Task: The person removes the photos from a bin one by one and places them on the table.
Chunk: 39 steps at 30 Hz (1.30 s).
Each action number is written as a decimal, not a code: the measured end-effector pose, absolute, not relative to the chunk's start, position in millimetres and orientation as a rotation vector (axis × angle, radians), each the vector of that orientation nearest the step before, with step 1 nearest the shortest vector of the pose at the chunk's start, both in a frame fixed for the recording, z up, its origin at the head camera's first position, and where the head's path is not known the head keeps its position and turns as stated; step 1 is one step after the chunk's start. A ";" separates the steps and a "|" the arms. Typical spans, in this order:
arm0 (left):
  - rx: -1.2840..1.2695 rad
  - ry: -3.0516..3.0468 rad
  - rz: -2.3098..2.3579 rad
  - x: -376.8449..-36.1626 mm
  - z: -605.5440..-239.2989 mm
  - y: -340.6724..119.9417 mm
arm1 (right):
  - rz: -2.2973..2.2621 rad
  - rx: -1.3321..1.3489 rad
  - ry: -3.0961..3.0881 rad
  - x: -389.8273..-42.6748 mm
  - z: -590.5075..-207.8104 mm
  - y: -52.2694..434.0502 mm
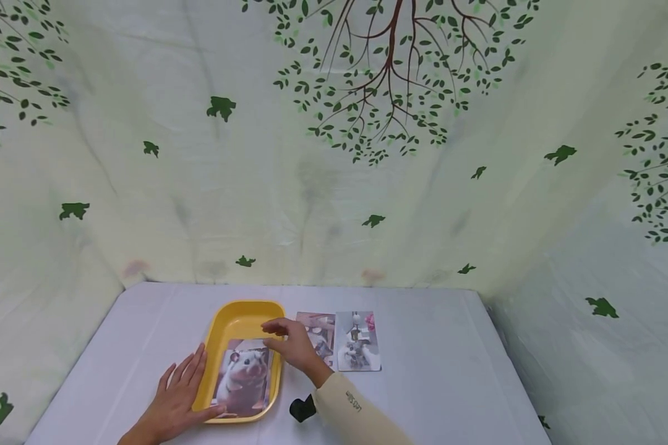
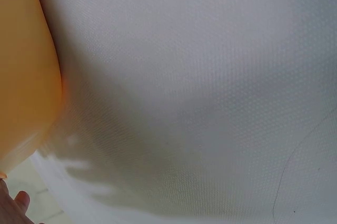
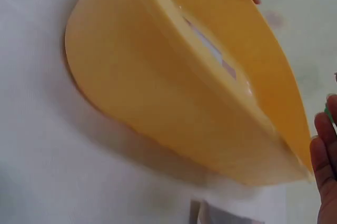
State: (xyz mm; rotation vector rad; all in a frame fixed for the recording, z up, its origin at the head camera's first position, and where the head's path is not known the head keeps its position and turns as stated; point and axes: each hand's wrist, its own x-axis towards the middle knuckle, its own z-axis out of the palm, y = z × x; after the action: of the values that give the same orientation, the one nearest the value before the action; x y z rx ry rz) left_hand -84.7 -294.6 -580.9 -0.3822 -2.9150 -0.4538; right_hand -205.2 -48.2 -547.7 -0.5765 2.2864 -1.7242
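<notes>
A yellow tray (image 1: 245, 312) stands on the table, and a picture card of a hamster (image 1: 245, 380) lies inside it. My left hand (image 1: 174, 398) rests against the tray's left rim, fingers spread and straight, thumb over the near corner. Above the tray's right side hovers my right hand (image 1: 297, 347), its fingers loosely bent with nothing seen between them. In the right wrist view, that hand (image 3: 327, 161) shows at the right edge beside the tray's wall (image 3: 158, 76). Two more picture cards lie right of the tray: a partly covered one (image 1: 323, 324) and a fully visible one (image 1: 359, 343).
A white cloth (image 1: 440, 364) covers the table. Pale curtains (image 1: 312, 185) printed with leaves and branches hang behind and at both sides. A small black object (image 1: 303, 408) shows by the right sleeve (image 1: 362, 411).
</notes>
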 end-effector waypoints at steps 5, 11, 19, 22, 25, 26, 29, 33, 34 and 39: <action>-0.365 -2.960 -0.468 -84.5 -579.2 -294.8 | -1.699 -0.518 2.266 -196.6 -548.9 -68.8; -0.353 -2.987 -0.459 -85.1 -578.9 -295.1 | -1.737 -0.473 2.233 -189.2 -553.0 -90.0; -0.327 -3.017 -0.462 -86.6 -579.4 -294.2 | -1.629 -0.398 2.387 -179.1 -558.2 -111.8; -0.329 -3.022 -0.450 -86.9 -579.1 -293.7 | -1.530 -0.323 2.495 -175.7 -559.3 -115.4; -0.339 -3.000 -0.434 -86.7 -579.6 -294.1 | -1.502 -0.246 2.540 -174.7 -562.0 -118.9; -0.343 -2.989 -0.428 -86.6 -579.9 -294.6 | -1.498 -0.237 2.556 -174.4 -563.4 -120.3; -0.369 -2.942 -0.423 -86.0 -581.7 -295.5 | -1.484 -0.179 2.595 -172.8 -569.8 -123.2; -0.408 -2.872 -0.409 -85.0 -584.4 -296.8 | -1.480 -0.161 2.655 -170.3 -578.4 -126.7; -0.415 -2.860 -0.403 -85.0 -585.0 -297.2 | -1.478 -0.175 2.677 -170.1 -579.8 -127.4; -0.448 -2.792 -0.362 -85.6 -585.7 -299.5 | -1.394 -0.169 2.727 -168.4 -581.9 -129.1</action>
State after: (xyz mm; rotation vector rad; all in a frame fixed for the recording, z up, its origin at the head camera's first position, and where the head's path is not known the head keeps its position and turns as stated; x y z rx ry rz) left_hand -85.6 -299.5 -585.7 -0.4483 -2.7924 -0.3621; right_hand -168.4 -129.1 -581.9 -0.1687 2.7267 -1.3940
